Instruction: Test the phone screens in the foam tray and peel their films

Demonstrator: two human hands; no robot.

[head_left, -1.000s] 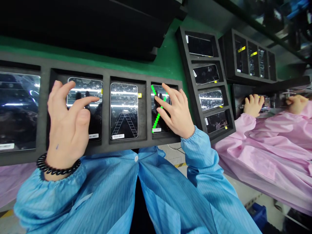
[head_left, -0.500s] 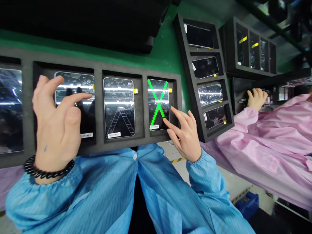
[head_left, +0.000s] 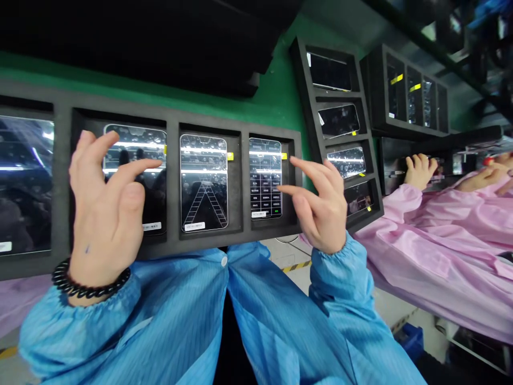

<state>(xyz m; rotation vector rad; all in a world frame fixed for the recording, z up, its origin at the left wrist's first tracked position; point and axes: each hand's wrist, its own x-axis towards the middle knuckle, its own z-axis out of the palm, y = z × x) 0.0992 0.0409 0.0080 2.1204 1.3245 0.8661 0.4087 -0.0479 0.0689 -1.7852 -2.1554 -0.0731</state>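
Observation:
A black foam tray (head_left: 173,182) lies across my front with several smartphones in its compartments. My right hand (head_left: 320,200) holds nothing; its index fingertip is at the right edge of the rightmost phone (head_left: 265,179), whose screen shows a grid of text buttons. Over the left part of the tray hovers my left hand (head_left: 106,208), fingers apart, partly covering a dark-screened phone (head_left: 152,195). Between the hands sits a phone (head_left: 204,187) showing a ladder-like line pattern. Another phone (head_left: 24,192) is cut off at the left. White barcode labels and yellow tabs mark the phones.
A second black tray (head_left: 316,96) with several phones stands right of mine on the green table (head_left: 280,99). Beyond it is another phone tray (head_left: 378,88). A co-worker's hand (head_left: 419,170) and pink sleeve are at the right. A black object (head_left: 160,43) fills the back.
The rightmost phone's screen has gone from a green X to a button grid. My right hand has shifted up and right; my left hand keeps its pose. The view has moved slightly.

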